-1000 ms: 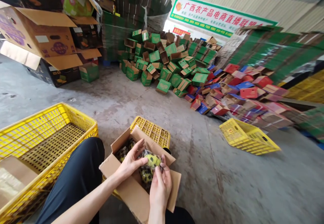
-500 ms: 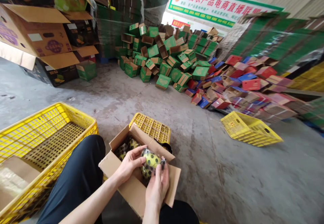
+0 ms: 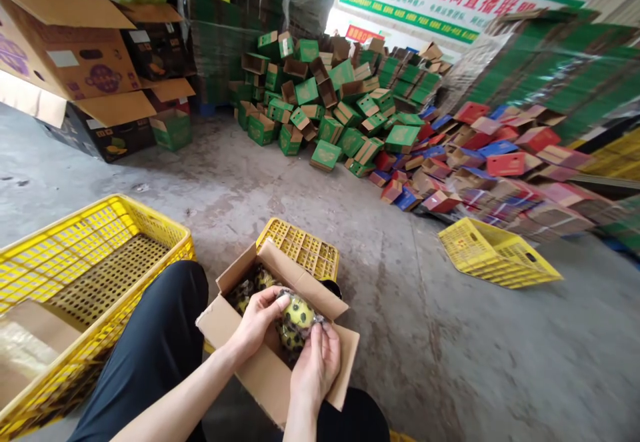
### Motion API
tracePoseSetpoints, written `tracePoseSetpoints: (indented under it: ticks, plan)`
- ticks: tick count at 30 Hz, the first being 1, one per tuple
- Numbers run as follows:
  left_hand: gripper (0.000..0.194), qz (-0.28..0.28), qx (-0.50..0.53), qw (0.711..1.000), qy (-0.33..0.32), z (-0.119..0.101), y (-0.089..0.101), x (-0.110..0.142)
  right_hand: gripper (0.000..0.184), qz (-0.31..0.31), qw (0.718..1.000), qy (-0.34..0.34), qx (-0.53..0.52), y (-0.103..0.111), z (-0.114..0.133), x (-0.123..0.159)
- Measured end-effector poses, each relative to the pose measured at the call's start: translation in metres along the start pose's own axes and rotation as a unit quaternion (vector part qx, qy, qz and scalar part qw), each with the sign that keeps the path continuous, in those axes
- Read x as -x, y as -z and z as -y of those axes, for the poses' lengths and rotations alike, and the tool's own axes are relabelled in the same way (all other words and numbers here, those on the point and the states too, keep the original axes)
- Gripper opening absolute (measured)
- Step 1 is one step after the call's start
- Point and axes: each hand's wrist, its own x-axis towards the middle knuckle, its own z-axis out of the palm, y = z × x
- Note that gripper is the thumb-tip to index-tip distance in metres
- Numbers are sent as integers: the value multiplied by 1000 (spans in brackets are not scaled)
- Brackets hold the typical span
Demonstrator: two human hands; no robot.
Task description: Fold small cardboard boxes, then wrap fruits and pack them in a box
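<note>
Between both hands is a yellow-green fruit (image 3: 299, 313) in a clear wrapper with dark spots, held over an open cardboard box (image 3: 223, 325). My left hand (image 3: 261, 317) pinches the wrapper at the fruit's upper left. At the lower right end, the fingers of my right hand (image 3: 317, 357) are closed on the gathered plastic. More wrapped fruit (image 3: 245, 293) of the same look lies in the box, partly covered by my hands. The box's flaps are spread outward, and it sits between my knees.
A yellow crate (image 3: 125, 282) stands at my left with a cardboard piece (image 3: 37, 342) in it. Beyond the box is an upturned yellow crate (image 3: 300, 250); another yellow crate (image 3: 495, 255) lies to the right. Piles of green cartons (image 3: 330, 129) and red-blue cartons (image 3: 505, 162) fill the back.
My right hand has shifted slightly right along the wrapper, and the fruit has turned a little between my hands. The view has tilted slightly; the box stays between my knees.
</note>
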Motion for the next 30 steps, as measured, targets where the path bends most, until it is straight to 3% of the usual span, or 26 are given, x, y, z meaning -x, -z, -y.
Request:
tracePoseSetpoints:
  ticks: [5, 10, 17, 21, 25, 30]
  plan:
    - [46, -22, 16, 1000, 8, 2, 1, -2, 36, -18, 1000, 19, -1, -2, 2, 0]
    - [58, 14, -52, 998, 15, -4, 0, 0, 34, -33, 999, 26, -32, -8, 7, 4]
    - [74, 29, -203, 976, -76, -5, -4, 7, 33, -24, 998, 45, -21, -3, 4, 3]
    - [55, 37, -240, 969, -55, 0, -5, 7, 30, -23, 999, 48, -12, -3, 6, 3]
    - [50, 35, -198, 977, -70, 2, -2, 6, 30, 31, 998, 48, -1, -7, 14, 5]
    - [48, 54, -188, 975, -104, 5, 4, 7, 48, 103, 992, 52, 55, -11, 19, 10]
